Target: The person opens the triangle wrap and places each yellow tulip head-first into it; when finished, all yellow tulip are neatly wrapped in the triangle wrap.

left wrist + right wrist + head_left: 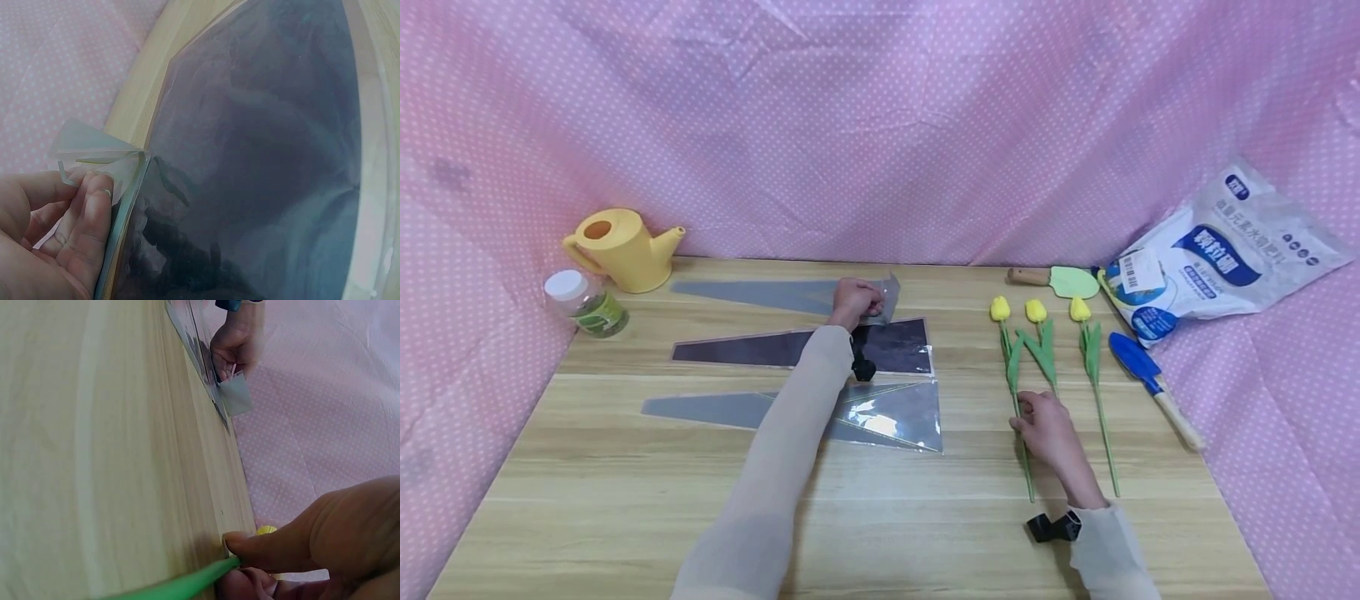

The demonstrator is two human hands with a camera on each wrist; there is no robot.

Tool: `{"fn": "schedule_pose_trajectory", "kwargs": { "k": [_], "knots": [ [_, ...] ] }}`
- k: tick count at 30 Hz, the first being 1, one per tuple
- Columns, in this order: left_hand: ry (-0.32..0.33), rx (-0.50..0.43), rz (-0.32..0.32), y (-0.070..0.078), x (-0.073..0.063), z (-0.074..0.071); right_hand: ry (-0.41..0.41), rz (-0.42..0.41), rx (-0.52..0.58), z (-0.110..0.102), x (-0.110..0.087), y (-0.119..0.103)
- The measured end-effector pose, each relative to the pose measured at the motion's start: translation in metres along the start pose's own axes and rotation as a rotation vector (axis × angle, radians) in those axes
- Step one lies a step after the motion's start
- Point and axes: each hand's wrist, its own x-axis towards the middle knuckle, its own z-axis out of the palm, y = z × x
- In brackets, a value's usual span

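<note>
Three long tapered clear sleeves lie side by side: a far grey one, a dark one in the middle and a near grey one. My left hand pinches the wide end of the far sleeve, whose clear flap stands up beside the fingers in the left wrist view. To the right lie three yellow artificial tulips. My right hand pinches the green stem of the leftmost tulip, between thumb and fingers. Beside it are the middle tulip and the right tulip.
At the back left stand a yellow watering can and a white-lidded jar. On the right are a small green trowel, a blue trowel and a large white bag. Pink dotted cloth hangs round the wooden table.
</note>
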Motion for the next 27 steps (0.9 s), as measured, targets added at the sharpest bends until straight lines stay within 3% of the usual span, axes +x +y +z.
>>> {"fn": "schedule_pose_trajectory", "kwargs": {
  "k": [5, 12, 27],
  "knots": [
    [-0.003, 0.003, -0.003, 0.000, 0.001, 0.001, -0.022, 0.027, 0.091, -0.002, 0.000, 0.000],
    [0.000, 0.007, 0.003, 0.001, 0.000, 0.000, -0.118, 0.135, 0.331, -0.006, 0.003, 0.004],
    [0.007, 0.012, 0.016, 0.000, -0.001, 0.000, -0.193, 0.197, 0.681, -0.011, 0.010, 0.004]
  ]
}}
